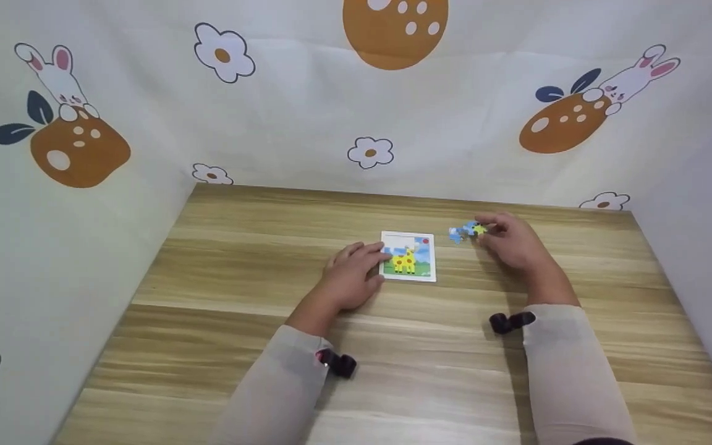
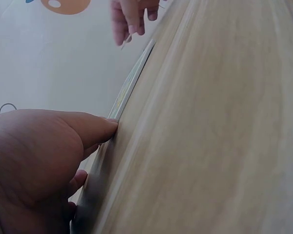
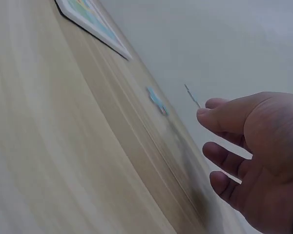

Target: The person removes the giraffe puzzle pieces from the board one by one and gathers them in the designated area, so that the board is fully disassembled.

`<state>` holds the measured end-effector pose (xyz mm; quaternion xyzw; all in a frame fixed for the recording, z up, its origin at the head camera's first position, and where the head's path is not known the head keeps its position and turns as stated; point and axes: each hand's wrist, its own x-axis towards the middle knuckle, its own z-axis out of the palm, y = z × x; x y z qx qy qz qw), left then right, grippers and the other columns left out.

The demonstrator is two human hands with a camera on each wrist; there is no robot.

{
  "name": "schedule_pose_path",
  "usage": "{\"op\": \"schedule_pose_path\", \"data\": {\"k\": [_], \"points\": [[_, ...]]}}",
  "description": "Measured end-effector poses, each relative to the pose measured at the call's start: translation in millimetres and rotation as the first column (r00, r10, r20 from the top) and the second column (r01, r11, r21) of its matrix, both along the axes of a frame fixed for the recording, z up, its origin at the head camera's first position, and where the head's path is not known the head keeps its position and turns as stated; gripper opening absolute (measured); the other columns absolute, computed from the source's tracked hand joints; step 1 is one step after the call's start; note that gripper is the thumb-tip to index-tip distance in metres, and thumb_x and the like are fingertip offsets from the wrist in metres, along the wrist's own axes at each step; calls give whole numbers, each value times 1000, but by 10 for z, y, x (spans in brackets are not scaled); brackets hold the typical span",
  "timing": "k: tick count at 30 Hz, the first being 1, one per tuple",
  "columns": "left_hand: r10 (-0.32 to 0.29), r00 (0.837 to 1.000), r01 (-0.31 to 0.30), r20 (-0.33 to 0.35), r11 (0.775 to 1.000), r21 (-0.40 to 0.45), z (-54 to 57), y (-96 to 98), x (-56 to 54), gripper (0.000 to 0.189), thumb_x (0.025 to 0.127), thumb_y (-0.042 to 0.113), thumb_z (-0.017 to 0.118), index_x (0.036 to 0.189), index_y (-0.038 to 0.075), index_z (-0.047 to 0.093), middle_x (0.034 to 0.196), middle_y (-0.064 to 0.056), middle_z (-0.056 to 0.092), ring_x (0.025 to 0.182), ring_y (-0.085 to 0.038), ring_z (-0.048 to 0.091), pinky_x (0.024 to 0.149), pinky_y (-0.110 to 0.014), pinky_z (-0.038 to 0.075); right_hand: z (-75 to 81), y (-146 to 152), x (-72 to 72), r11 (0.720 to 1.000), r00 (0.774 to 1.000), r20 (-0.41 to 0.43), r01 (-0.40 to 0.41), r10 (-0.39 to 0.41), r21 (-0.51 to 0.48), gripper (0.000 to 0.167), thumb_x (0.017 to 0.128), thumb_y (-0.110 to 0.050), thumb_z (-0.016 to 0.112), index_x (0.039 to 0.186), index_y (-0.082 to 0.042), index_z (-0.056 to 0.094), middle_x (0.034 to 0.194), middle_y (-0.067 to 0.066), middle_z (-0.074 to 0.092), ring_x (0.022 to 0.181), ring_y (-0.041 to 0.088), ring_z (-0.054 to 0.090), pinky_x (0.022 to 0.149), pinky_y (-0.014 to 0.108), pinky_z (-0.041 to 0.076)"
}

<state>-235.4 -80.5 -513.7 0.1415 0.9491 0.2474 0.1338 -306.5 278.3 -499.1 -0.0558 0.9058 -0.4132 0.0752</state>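
A square jigsaw puzzle board (image 1: 434, 266) with a white frame and a yellow giraffe picture lies on the table. Part of its upper left picture area is pale and bare. My left hand (image 1: 355, 275) rests at the board's left side, fingers over the edge and thumb by the lower left corner. To the right of the board, my right hand (image 1: 512, 243) pinches a blue and yellow-green puzzle piece (image 1: 478, 229) between thumb and fingers, held above the table. Beside it a blue puzzle piece (image 3: 157, 101) lies on the wood.
The wooden table (image 1: 220, 247) meets a patterned cloth (image 1: 288, 111) hanging behind it and at both sides. A small black camera (image 1: 337, 363) is worn on the left sleeve, and another black camera (image 1: 510, 322) on the right.
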Motion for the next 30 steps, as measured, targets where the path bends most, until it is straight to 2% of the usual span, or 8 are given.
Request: {"op": "schedule_pose_path", "data": {"k": [11,22,30], "points": [[-5,1000,5,-14,1000,-5,14,-1,-5,50,109,39,59,158,43,49,176,17,31,168,-26,19,132,-67,16,-137,123,-29,1000,1000,-4,2,-2,29,44,106,-14,66,149,-8,62,152,22,61,141,41,55,122,59,41],[-2,1000,2,-10,1000,-5,8,-2,-12,51,109,40,59,159,42,49,176,17,30,168,-26,19,132,-66,16,-137,70,-42,997,1000,-14,11,-10,70,43,104,-13,66,147,-6,63,150,24,62,138,42,58,120,58,43],[6,1000,-6,-3,1000,-1,4,-6,-1,50,109,41,59,159,44,49,176,18,30,168,-26,18,133,-65,14,-136,61,-51,997,1000,12,17,-17,72,46,104,-16,66,148,-6,62,153,22,60,140,41,55,122,58,41]]}}
